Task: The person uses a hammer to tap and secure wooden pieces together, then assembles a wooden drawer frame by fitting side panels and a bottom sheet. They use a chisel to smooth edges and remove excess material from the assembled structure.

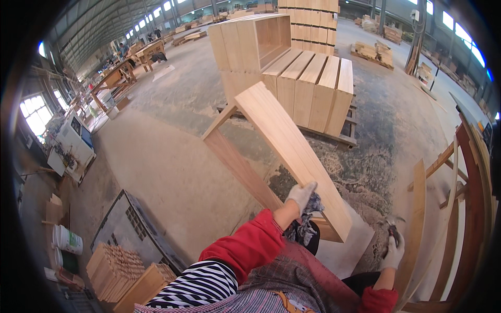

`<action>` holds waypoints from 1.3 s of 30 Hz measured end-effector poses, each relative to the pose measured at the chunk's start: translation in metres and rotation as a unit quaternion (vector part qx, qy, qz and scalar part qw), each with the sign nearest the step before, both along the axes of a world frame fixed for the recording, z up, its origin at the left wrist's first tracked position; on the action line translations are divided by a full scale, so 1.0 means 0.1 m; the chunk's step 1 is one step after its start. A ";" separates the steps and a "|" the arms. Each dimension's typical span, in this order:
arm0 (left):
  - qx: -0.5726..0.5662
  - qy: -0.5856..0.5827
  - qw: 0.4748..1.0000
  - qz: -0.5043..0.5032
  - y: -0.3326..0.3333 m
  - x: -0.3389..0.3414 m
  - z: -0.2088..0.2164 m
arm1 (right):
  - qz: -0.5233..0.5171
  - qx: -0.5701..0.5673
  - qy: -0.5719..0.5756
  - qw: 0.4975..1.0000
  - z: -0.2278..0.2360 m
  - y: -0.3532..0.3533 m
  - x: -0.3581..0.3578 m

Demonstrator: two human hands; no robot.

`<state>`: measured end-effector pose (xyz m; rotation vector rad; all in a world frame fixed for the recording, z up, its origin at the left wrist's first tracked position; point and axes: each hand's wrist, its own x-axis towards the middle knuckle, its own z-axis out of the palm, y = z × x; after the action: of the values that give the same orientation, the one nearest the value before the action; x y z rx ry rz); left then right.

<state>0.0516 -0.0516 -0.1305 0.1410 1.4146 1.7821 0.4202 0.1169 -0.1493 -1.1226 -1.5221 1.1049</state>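
A large hall stretches back beneath a high, ribbed roof [107,41]. Small bright windows [156,12] run in a row along the far side, with more at upper right, and daylight glares through a paned window [34,113] at left. The concrete floor [167,141] is grey-brown, blotched darker in places. A wooden bench [112,77] stands at left.

"What's near the stack of notched wood [114,267]?"
"A white bucket [69,239] and a dark green bucket [67,259] — both just left of it."
"And beyond the stack?"
"A grey panel [117,221] with grid openings, close by — and, farther off, a white machine cabinet [79,143]."
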 end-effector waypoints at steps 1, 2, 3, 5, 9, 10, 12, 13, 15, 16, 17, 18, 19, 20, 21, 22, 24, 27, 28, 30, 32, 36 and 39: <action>0.058 -0.080 0.995 0.011 -0.03 -0.03 0.21 | -0.055 -0.130 0.045 0.989 -0.14 0.17 0.28; 0.075 -0.115 0.990 0.013 -0.07 -0.05 0.41 | -0.108 -0.259 0.089 0.956 -0.25 0.32 0.52; 0.090 -0.151 0.984 0.014 -0.09 -0.04 0.56 | -0.189 -0.293 0.188 0.918 -0.42 0.45 0.68; 0.165 -0.200 0.965 -0.031 -0.11 -0.06 0.75 | -0.238 -0.359 0.362 0.827 -0.56 0.68 1.08; 0.298 -0.255 0.914 -0.101 0.23 0.08 0.83 | -0.267 -0.346 0.375 0.817 -0.95 0.83 1.97; 0.300 -0.340 0.888 -0.082 0.26 0.15 0.95 | -0.307 -0.345 0.397 0.793 -0.91 0.78 1.92; 0.308 -0.376 0.867 -0.114 0.26 0.21 0.94 | -0.337 -0.346 0.433 0.761 -0.85 0.70 1.88; 0.312 -0.394 0.854 -0.132 0.28 0.26 0.92 | -0.327 -0.348 0.448 0.756 -0.83 0.65 1.91; 0.337 -0.418 0.838 -0.095 0.40 0.34 0.73 | -0.304 -0.360 0.453 0.757 -0.79 0.59 1.91; 0.372 -0.440 0.811 -0.099 0.46 0.34 0.49 | -0.295 -0.367 0.442 0.763 -0.77 0.57 1.91; 0.406 -0.460 0.783 -0.101 0.53 0.33 0.20 | -0.284 -0.376 0.431 0.769 -0.75 0.55 1.92; 0.370 -0.447 0.814 -0.012 0.63 0.27 -0.21 | -0.251 -0.394 0.429 0.773 -0.71 0.56 1.86; 0.355 -0.459 0.814 0.018 0.61 0.20 -0.53 | -0.223 -0.413 0.427 0.773 -0.61 0.49 1.70; 0.339 -0.474 0.812 0.046 0.59 0.16 -0.78 | -0.197 -0.429 0.424 0.773 -0.47 0.39 1.54; 0.322 -0.489 0.807 0.073 0.55 0.15 -1.02 | -0.195 -0.435 0.405 0.780 -0.35 0.28 1.42; 0.295 -0.474 0.824 0.095 0.52 0.17 -1.22 | -0.197 -0.436 0.389 0.787 -0.23 0.17 1.32; 0.284 -0.447 0.838 0.133 0.27 0.00 -2.01 | -0.214 -0.377 0.314 0.845 -0.36 0.23 1.27; 0.367 -0.505 0.776 0.085 -0.15 -0.01 -2.13 | -0.203 -0.388 0.273 0.857 -0.10 0.02 0.94; 0.347 -0.499 0.788 0.104 -0.19 -0.07 -2.12 | -0.178 -0.394 0.270 0.861 -0.11 0.05 0.89; 0.319 -0.534 0.779 0.081 -0.24 -0.13 -2.10 | -0.161 -0.369 0.252 0.880 -0.18 0.04 0.77; 0.294 -0.535 0.792 -0.020 -0.27 -0.11 -2.01 | -0.132 -0.362 0.236 0.892 -0.12 0.01 0.59; 0.285 -0.564 0.774 -0.035 -0.40 -0.13 -1.97 | -0.082 -0.349 0.199 0.912 0.12 -0.12 0.24; 0.213 -0.419 0.882 -0.031 -0.54 -0.20 -1.87 | -0.077 -0.354 0.202 0.910 -0.06 -0.03 0.24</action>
<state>0.0318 -0.1053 -0.3174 -0.3258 0.3894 1.7448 0.4439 0.1143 -0.1554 -1.3412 -0.6909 1.7177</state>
